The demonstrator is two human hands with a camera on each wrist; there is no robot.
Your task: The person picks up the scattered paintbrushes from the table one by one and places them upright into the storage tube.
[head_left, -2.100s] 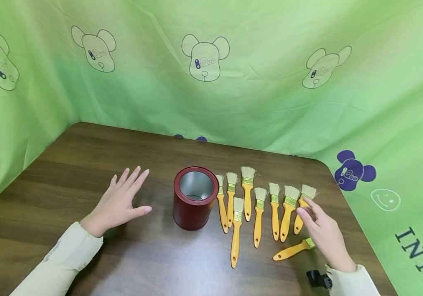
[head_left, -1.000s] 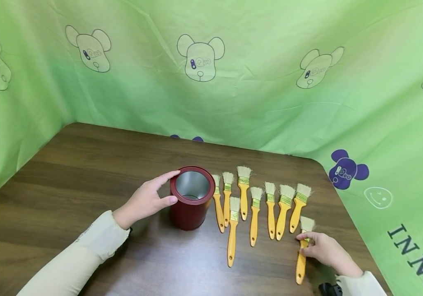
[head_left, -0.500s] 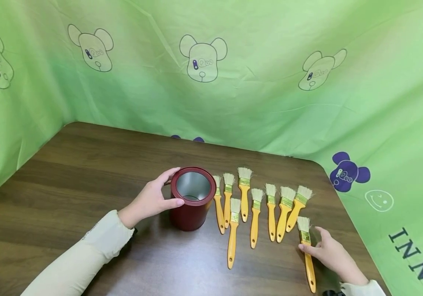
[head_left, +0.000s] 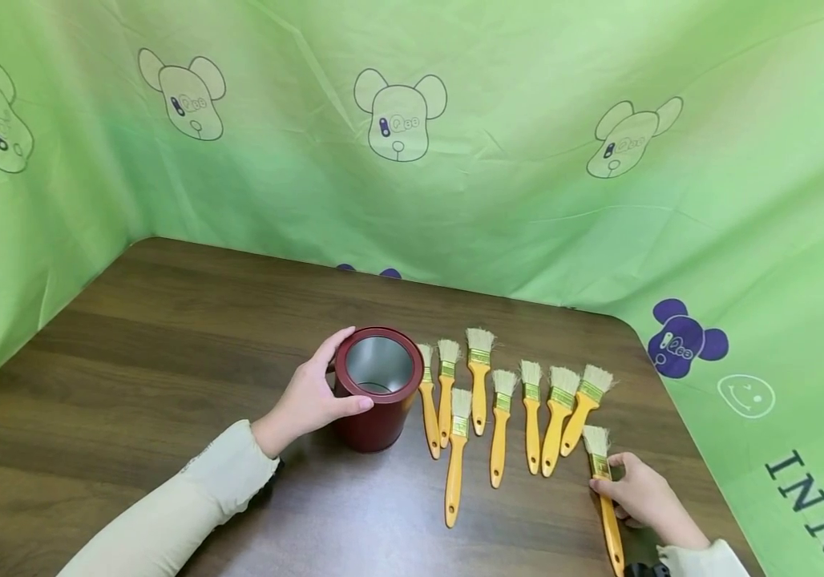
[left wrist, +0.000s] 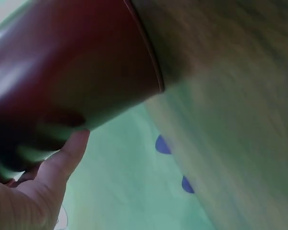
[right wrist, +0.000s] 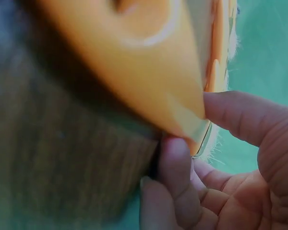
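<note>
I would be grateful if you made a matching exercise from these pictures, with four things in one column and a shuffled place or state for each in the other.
Things:
1. Dark red cylindrical can
2. Person's left hand
3. Person's right hand
4. Green printed fabric backdrop

Places and states:
A. Pinches a yellow-handled, pale-bristled paintbrush
B. Hangs behind the brown wood-grain table
C. Stands upright with an open top
D. Grips the can from its left side in the head view

Right pairs: 1-C, 2-D, 3-A, 4-B
</note>
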